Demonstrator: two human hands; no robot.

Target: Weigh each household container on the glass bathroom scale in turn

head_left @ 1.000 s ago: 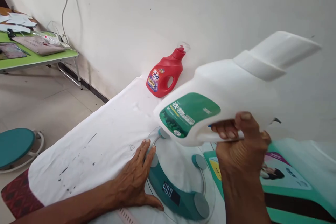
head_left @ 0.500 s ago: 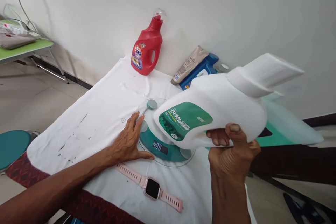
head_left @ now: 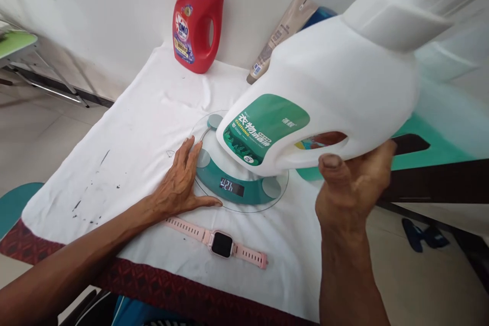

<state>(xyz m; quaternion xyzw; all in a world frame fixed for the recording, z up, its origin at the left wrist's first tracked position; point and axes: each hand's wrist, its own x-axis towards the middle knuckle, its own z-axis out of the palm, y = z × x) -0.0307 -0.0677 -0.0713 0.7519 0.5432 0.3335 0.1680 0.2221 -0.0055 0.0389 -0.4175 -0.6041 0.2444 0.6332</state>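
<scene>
A white bottle (head_left: 336, 76) leans over the scale (head_left: 214, 175) between two hands

The white bottle is at the middle of the view, tilted with its cap (head_left: 393, 18) toward the upper right and its base over the glass scale; how fully the base bears on the glass I cannot tell; its green label (head_left: 265, 122) faces the camera; the display (head_left: 232, 187) on the scale is lit, its digits hard to read.

The left hand (head_left: 175, 178) lies at the left edge of the scale, its grip open, the thumb spread apart along the near edge; the right hand (head_left: 355, 183) is at the lower right side of the white bottle, thumb raised, the other fingers mostly hidden behind it; whether that grip is closed on the white bottle I cannot tell.

On the white cloth (head_left: 91, 178) of the table, a pink watch (head_left: 221, 243) lies on the near side of the scale, face up; beyond the scale a red bottle (head_left: 194, 5) stands by the wall (head_left: 103, 5); a beige tube (head_left: 284, 33) leans beside a blue thing (head_left: 323, 12), both partly hidden; a green container (head_left: 454, 135) shows behind the white bottle; slippers (head_left: 424, 234) lie on the floor (head_left: 439, 285) to the right.
</scene>
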